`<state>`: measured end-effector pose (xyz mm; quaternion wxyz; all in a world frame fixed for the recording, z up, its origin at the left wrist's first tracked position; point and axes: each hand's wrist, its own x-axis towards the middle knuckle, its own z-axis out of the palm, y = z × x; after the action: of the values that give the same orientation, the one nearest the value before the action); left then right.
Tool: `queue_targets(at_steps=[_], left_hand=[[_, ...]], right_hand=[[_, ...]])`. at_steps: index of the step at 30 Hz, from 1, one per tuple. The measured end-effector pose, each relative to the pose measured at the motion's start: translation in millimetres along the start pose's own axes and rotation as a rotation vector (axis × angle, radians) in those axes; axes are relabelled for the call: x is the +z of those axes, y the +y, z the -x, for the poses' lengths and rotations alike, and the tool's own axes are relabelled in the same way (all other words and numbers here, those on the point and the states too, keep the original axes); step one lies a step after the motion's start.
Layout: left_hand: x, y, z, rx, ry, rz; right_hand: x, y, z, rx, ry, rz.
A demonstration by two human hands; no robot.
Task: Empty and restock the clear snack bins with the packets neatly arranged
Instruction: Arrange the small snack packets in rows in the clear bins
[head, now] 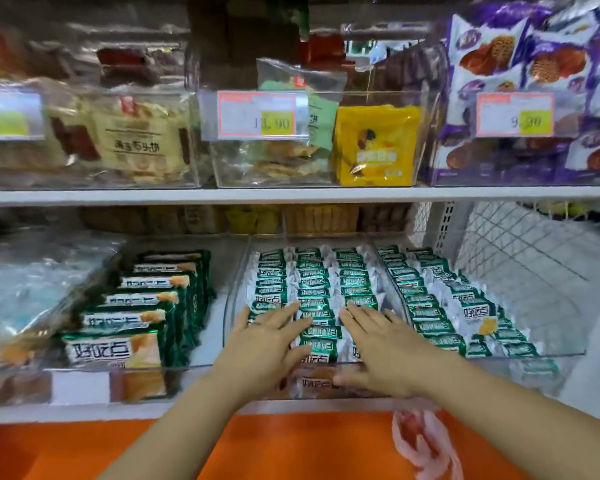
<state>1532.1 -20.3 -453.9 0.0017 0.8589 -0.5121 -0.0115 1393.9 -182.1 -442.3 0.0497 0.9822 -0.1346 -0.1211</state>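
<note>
Both hands lie flat, fingers straight and slightly spread, holding nothing. The left hand point(267, 336) and right hand point(381, 348) press side by side on the near rows of green packets point(312, 282) inside the clear bin point(234, 296).

Progress, our judgement: this bin looks restocked. Ahead of the fingertips the packets run in three tidy columns to the back wall. Under the palms they look looser, so the step in hand is probably levelling. Right of the right hand, more green packets point(447, 306) are already lined up; we cannot tell whether that is a separate bin. Left of the left hand, larger green packs point(146, 306) stand in a row. The upper bins look unsorted, so they may be left to do.

Edges and room: the bin's front wall crosses beneath both wrists. The upper shelf edge point(291, 195) hangs above and beyond the fingertips, limiting lift. A wire mesh panel point(516, 254) closes off the far right. A pink bag point(423, 441) lies below the right wrist.
</note>
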Motion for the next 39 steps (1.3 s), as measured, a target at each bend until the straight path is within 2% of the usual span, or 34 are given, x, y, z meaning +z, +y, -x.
queue_targets(at_steps=[3, 6, 8, 10, 11, 14, 19, 24, 30, 35, 39], left_hand=[[0.1, -3.2, 0.0, 0.040, -0.003, -0.050], [3.5, -1.8, 2.8, 0.045, 0.070, -0.048], [-4.6, -8.1, 6.1, 0.062, 0.277, -0.053], [-9.5, -26.2, 9.0, 0.059, 0.513, -0.047], [-12.0, -37.2, 11.6, 0.039, 0.536, -0.028], [-8.5, -64.6, 16.8, -0.011, 0.497, -0.025], [-1.1, -81.3, 16.1, -0.016, 0.441, 0.049], [5.4, -85.6, 10.9, 0.019, 0.481, 0.115], [8.6, -88.9, 11.7, -0.005, 0.536, 0.167], [15.5, -91.9, 10.6, 0.015, 0.531, 0.241], [20.7, -94.3, 8.4, 0.030, 0.544, 0.295]], right_hand=[[4.4, -4.6, 9.5, 0.015, -0.022, 0.043], [-8.8, -7.4, 6.8, 0.046, -0.064, 0.005], [-26.9, -13.9, 2.2, 0.052, 0.018, -0.048], [-38.0, -28.2, -5.8, -0.004, 0.202, -0.085], [-39.7, -38.9, -10.7, -0.050, 0.272, -0.098], [-31.8, -67.7, -31.3, -0.121, 0.277, -0.138], [-41.7, -80.6, -56.4, -0.057, 0.145, -0.222], [-53.1, -92.1, -74.1, -0.115, 0.107, -0.046], [-59.8, -93.7, -84.8, -0.205, 0.061, -0.085], [-40.2, -86.8, -75.8, -0.279, 0.137, -0.177], [-26.8, -84.8, -69.3, -0.354, 0.222, -0.050]])
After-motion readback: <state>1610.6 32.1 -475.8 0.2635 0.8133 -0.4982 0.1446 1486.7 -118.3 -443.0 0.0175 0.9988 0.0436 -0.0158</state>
